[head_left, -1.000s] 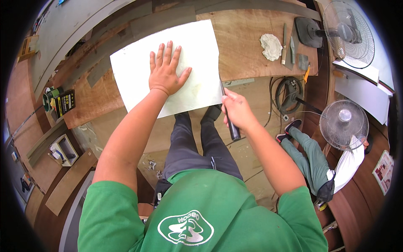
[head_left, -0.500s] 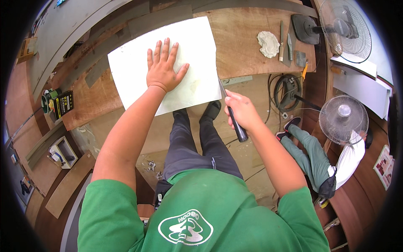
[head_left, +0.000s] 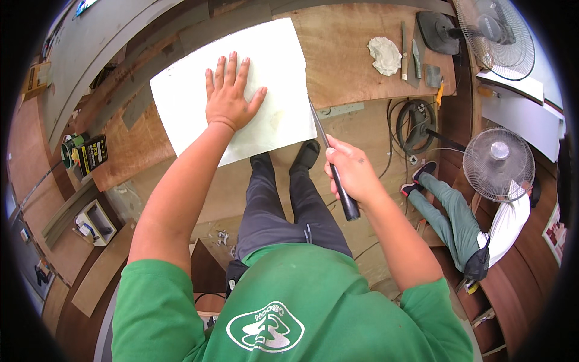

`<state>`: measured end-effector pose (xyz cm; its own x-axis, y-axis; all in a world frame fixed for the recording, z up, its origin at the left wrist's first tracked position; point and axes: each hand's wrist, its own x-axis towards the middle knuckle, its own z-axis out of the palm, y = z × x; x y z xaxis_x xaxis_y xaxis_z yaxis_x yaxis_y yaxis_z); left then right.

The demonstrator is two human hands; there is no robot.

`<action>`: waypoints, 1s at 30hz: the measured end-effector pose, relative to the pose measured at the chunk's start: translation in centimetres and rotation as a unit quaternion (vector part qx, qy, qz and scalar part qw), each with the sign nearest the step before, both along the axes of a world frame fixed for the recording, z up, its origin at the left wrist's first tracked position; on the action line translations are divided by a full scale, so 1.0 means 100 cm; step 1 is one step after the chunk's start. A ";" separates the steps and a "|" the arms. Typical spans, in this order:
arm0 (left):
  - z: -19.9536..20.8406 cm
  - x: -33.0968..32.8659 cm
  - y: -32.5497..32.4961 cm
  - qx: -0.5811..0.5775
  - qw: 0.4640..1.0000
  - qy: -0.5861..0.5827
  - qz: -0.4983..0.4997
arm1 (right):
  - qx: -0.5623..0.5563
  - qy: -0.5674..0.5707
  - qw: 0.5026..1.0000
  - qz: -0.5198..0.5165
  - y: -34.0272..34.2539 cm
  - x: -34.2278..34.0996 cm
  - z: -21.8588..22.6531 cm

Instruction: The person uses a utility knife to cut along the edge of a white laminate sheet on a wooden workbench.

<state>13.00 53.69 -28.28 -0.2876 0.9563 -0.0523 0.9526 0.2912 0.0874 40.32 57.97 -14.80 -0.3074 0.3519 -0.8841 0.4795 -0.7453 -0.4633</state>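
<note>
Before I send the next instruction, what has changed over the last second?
The right hand has drawn the black-handled hand tool back toward the body and slightly to the right; more of its slim shaft now shows. Nothing was taken hold of or let go. The left hand stays flat on the white sheet, which keeps its place on the wooden bench.

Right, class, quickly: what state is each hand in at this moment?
Left hand: open, palm down on the white sheet, fingers spread.
Right hand: closed, holding the black-handled tool.
</note>
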 end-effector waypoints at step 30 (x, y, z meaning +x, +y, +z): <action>-0.003 0.006 0.007 -0.017 1.000 0.017 -0.014 | 0.009 0.008 0.998 -0.068 -0.001 0.031 -0.061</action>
<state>13.55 54.34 -28.57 -0.2636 0.9617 -0.0753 0.9625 0.2674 0.0452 43.38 57.91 -20.90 -0.2703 0.4068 -0.8726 0.3672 -0.7943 -0.4840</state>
